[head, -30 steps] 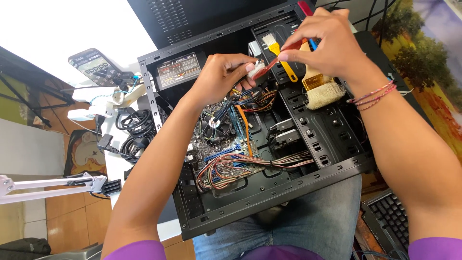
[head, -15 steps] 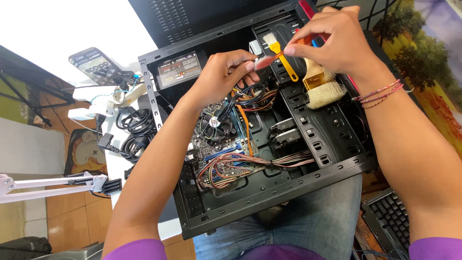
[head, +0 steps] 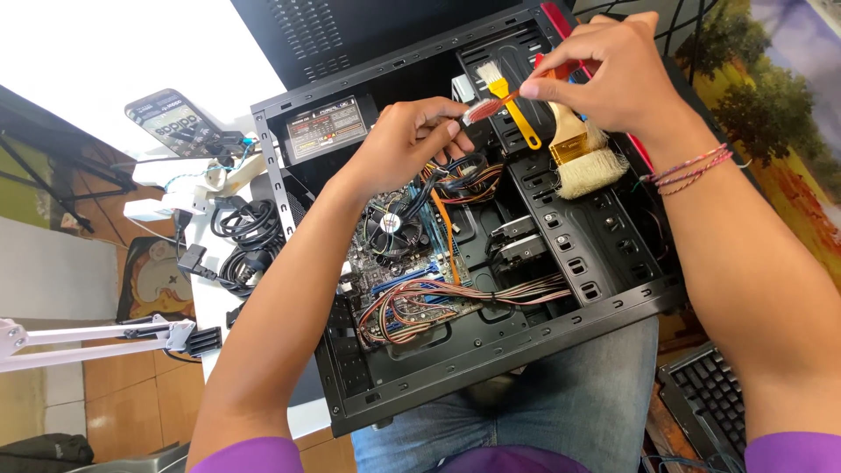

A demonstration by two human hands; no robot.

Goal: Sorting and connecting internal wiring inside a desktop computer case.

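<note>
Currently Held: Small Brush Over Open Computer Case

Item: red-handled small brush (head: 517, 92), pinched in the right hand (head: 613, 74); its bristle tip meets the curled fingers of the left hand (head: 407, 140), which appear to grasp it. Location: above the open computer case (head: 613, 302) resting on the lap. Also inside: yellow brush (head: 512, 109), wide paintbrush (head: 583, 158), CPU fan (head: 390, 229), bundled wires (head: 455, 298). Progress: judged midway; side panel off, board visibly exposed, reassembly outstanding.
</note>
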